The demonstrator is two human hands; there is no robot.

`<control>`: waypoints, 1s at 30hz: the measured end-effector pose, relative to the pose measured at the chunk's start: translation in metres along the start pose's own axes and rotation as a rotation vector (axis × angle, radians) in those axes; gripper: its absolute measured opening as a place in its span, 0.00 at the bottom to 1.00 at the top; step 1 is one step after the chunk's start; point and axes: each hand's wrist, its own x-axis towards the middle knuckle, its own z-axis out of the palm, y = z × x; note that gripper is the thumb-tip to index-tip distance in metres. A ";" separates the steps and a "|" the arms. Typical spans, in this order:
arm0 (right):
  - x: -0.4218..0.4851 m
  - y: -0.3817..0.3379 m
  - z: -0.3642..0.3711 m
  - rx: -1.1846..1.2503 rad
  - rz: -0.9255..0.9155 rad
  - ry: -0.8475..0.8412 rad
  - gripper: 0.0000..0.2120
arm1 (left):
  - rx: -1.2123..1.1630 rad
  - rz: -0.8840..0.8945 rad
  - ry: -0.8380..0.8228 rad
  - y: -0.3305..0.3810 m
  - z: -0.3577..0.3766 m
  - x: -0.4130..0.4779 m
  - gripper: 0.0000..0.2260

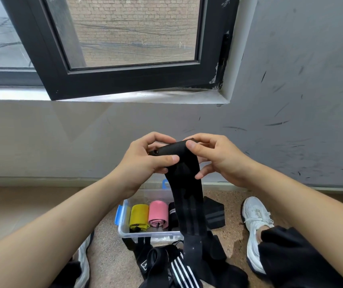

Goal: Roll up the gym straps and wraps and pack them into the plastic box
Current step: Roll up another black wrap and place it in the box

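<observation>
A long black wrap (189,196) with grey stripes hangs from my two hands, held up in front of the wall. Its top end is curled into a small roll. My left hand (145,161) pinches the roll's left side between thumb and fingers. My right hand (214,156) grips the right side, thumb on top. Below stands a clear plastic box (122,223) with blue latches. Inside it lie a yellow roll (138,217), a pink roll (158,214) and a black roll with white stripes (172,215). The wrap's lower end trails over the box's right part.
Loose black straps and a white-striped wrap (178,267) lie in a heap on the speckled floor in front of the box. A folded black wrap (214,215) lies right of the box. My white shoe (255,229) is at the right. An open window sash (124,48) juts out above.
</observation>
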 end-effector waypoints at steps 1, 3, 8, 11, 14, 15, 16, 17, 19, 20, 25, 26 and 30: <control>0.000 0.000 0.000 -0.006 0.005 -0.009 0.14 | 0.004 0.017 0.007 0.000 0.000 0.000 0.13; 0.000 0.001 -0.002 -0.008 0.002 -0.023 0.14 | 0.015 0.053 0.020 0.000 0.001 0.000 0.15; 0.000 0.001 -0.002 0.065 -0.031 -0.025 0.13 | 0.044 0.065 0.047 0.001 0.001 0.001 0.21; -0.001 0.000 -0.002 0.099 -0.053 -0.001 0.12 | 0.024 -0.020 0.018 0.002 -0.001 0.002 0.21; -0.001 0.002 -0.002 0.096 -0.075 0.033 0.12 | -0.024 -0.105 0.002 0.002 -0.002 0.002 0.19; -0.001 0.002 -0.002 0.094 -0.083 0.043 0.13 | -0.020 -0.119 0.003 0.002 -0.002 0.002 0.19; -0.001 0.003 -0.002 0.099 -0.092 0.054 0.13 | -0.005 -0.127 -0.001 0.001 -0.002 0.002 0.19; -0.001 0.003 -0.001 0.109 -0.101 0.062 0.14 | 0.012 -0.131 -0.012 0.001 -0.002 0.002 0.20; 0.000 0.003 0.000 0.126 -0.117 0.075 0.15 | 0.035 -0.126 -0.030 0.000 -0.002 0.002 0.18; 0.000 0.003 0.000 0.132 -0.123 0.078 0.15 | 0.042 -0.116 -0.029 0.000 -0.002 0.001 0.16; 0.000 0.003 0.000 0.128 -0.126 0.082 0.17 | 0.056 -0.062 -0.011 0.002 -0.004 -0.001 0.09; 0.001 0.003 0.000 0.129 -0.115 0.079 0.18 | 0.064 -0.052 -0.004 0.003 -0.004 -0.001 0.09; 0.001 0.000 -0.003 0.128 -0.015 0.023 0.20 | 0.062 -0.012 0.014 0.003 -0.003 -0.003 0.11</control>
